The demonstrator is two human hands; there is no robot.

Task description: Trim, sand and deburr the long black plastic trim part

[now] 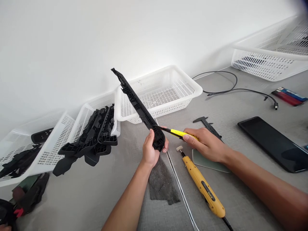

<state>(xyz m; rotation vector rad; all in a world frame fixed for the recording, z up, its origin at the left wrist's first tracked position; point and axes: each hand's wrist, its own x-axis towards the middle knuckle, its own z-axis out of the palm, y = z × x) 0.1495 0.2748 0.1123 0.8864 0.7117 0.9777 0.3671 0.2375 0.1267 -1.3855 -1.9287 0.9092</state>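
A long black plastic trim part point(137, 105) is gripped near its lower, rounded end by my left hand point(150, 150), and it slants up to the left. My right hand point(204, 142) is closed around a yellow and black utility knife point(181, 132). The knife's tip meets the trim part just above my left thumb; whether it cuts in, I cannot tell. Under my left hand lies a dark grey cloth point(163, 183). Beside it rest a thin white cord point(179, 186) and a yellow rotary tool point(203, 186) with a pale felt tip.
Behind the part stands a white plastic basket point(158, 113). More black parts point(96, 131) fill a basket at left. Calipers point(209, 126), a black phone point(274, 142), a black cable point(237, 89) and red and blue lighters point(288, 96) lie to the right. Another basket point(264, 65) stands back right.
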